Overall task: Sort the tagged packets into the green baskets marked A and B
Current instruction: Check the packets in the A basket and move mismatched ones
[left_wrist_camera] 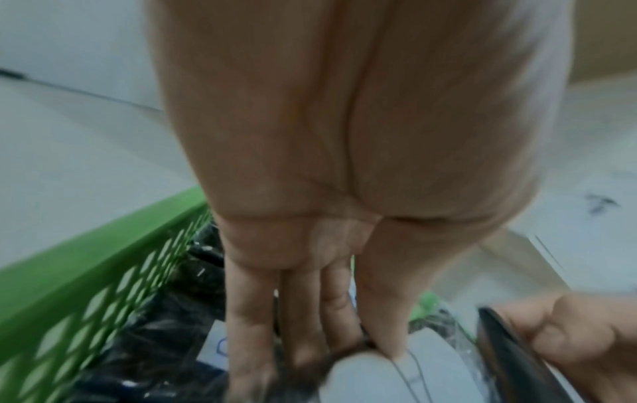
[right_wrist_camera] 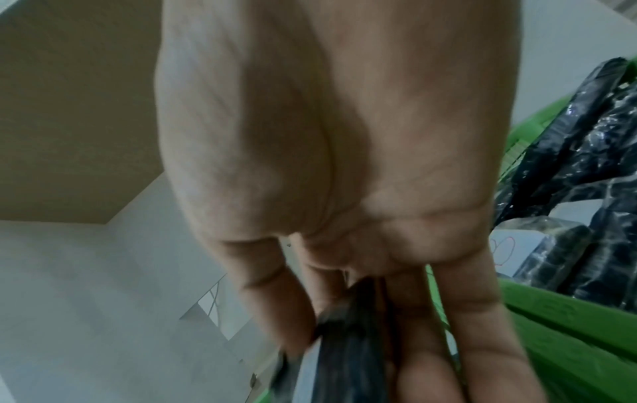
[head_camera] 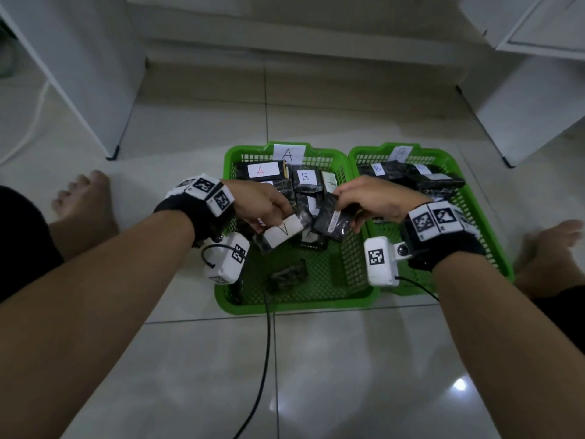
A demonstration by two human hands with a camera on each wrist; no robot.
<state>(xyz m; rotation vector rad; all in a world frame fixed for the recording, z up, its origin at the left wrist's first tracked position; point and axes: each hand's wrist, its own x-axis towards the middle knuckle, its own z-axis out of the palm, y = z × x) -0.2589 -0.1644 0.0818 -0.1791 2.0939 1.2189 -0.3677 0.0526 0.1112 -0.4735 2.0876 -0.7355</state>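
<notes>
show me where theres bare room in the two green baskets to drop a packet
Basket A: bare mesh along its near edge, around one loose dark packet, and down its right wall. Its far half is crowded with packets, where the left hand and right hand each grip one. Basket B: packets fill the far end; the near part is mostly hidden by the right wrist.

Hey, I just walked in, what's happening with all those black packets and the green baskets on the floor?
A person sitting on the tiled floor is sorting black packets into two green baskets. The left hand holds a packet tagged A over the basket marked A, and the right hand holds another dark packet whose letter is not readable. The A basket still holds a mixed pile, including a packet tagged B. The basket marked B already has several packets at its far end.
</notes>
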